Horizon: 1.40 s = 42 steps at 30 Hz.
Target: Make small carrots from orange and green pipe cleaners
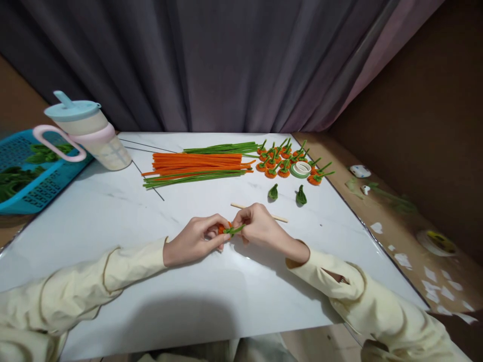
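Chenille, fuzzy in orange and green, made up the small rounded piece (231, 231) between the person's hands, near the middle of the white, grey-veined table (151, 216). Bright orange showed in part behind the fingers, and a narrow green strand (238, 229) ran across the front and poked out toward the right; the rest of the form was hidden by the grip.

From where I stood, the left hand (198, 236) had its thumb and forefinger curved round into a loop, tips pressed together on the piece. The right hand (264, 229), knuckles raised, had its thumb and forefinger pinched together at the green strand's side; its other fingers were curled under, and I could not tell what they touched. Behind that hand lay a thin, pale wooden stick (279, 218), and beyond it stood two dark-green, pointed chenille shapes (301, 195), a gap between them. Farther back, a cluster of round orange chenille balls with green tops (271, 172) crowded about a white-and-green ring (301, 170), beside a straight bundle of orange chenille stems (198, 163) flanked by green chenille stems (192, 179).

On the left a blue-lidded tumbler with a pink handle (90, 130) bore a grid-like pattern, too blurred to read as lettering. On the right a white case (360, 171) carried small blue marks, too small to make out.
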Tool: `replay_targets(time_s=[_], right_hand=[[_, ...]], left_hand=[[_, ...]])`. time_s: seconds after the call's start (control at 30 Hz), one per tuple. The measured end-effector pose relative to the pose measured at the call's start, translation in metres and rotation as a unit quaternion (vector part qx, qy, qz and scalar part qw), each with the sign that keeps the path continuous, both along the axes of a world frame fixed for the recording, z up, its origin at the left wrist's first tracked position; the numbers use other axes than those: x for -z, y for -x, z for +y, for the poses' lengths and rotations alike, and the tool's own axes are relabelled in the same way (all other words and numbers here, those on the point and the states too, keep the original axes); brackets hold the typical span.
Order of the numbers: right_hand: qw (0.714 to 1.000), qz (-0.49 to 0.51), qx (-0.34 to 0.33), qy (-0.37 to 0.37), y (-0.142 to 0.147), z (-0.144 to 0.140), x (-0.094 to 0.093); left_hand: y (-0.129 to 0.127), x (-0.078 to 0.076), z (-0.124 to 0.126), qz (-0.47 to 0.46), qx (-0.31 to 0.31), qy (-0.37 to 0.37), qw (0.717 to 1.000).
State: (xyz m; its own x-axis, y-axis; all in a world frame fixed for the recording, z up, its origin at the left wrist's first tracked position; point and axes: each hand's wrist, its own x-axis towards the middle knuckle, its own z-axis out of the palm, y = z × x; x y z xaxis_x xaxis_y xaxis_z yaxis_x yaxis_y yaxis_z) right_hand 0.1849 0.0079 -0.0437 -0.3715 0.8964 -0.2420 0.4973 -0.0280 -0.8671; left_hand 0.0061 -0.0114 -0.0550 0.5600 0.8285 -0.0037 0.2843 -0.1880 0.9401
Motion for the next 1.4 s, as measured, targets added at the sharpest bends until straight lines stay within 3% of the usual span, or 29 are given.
replay_targets(time_s=[0.13, 0.27, 0.33, 0.4, 0.5, 0.63, 0.7, 0.87, 0.97, 1.1, 1.3, 1.4], right_hand=[[0.995, 0.061, -0.052, 0.057, -0.008, 0.007, -0.004], [0.984, 0.111, -0.134, 0.047, -0.018, 0.012, -0.015], [0.980, 0.102, -0.170, -0.003, -0.020, 0.013, -0.020], [0.971, 0.068, -0.205, -0.102, -0.021, 0.013, -0.021], [0.943, 0.022, -0.224, -0.246, -0.021, 0.013, -0.017], [0.923, -0.003, -0.197, -0.331, -0.020, 0.011, -0.013], [0.899, -0.038, -0.193, -0.391, -0.020, 0.008, -0.014], [0.769, -0.201, -0.222, -0.565, -0.010, 0.000, -0.009], [0.720, -0.242, -0.220, -0.612, -0.004, -0.001, 0.001], [0.702, -0.239, -0.204, -0.639, -0.003, 0.001, 0.006], [0.661, -0.257, -0.231, -0.666, -0.006, 0.000, 0.001], [0.664, -0.257, -0.231, -0.663, -0.005, -0.001, 0.003]], left_hand=[[0.000, 0.001, 0.001, -0.064, 0.002, 0.092, 0.994], [0.004, -0.002, 0.008, -0.159, 0.027, 0.221, 0.962], [0.008, -0.003, 0.015, -0.184, 0.068, 0.281, 0.939], [0.011, -0.003, 0.022, -0.208, 0.103, 0.343, 0.910], [0.013, -0.002, 0.028, -0.214, 0.095, 0.395, 0.888], [0.011, 0.001, 0.028, -0.197, 0.015, 0.382, 0.903], [0.008, 0.003, 0.026, -0.214, -0.027, 0.364, 0.906], [0.003, 0.003, 0.020, -0.224, -0.084, 0.333, 0.912], [0.003, 0.000, 0.019, -0.226, -0.084, 0.343, 0.908], [0.005, 0.000, 0.021, -0.226, -0.079, 0.355, 0.904], [0.004, 0.002, 0.020, -0.220, -0.079, 0.336, 0.912], [0.003, 0.002, 0.020, -0.222, -0.090, 0.332, 0.912]])
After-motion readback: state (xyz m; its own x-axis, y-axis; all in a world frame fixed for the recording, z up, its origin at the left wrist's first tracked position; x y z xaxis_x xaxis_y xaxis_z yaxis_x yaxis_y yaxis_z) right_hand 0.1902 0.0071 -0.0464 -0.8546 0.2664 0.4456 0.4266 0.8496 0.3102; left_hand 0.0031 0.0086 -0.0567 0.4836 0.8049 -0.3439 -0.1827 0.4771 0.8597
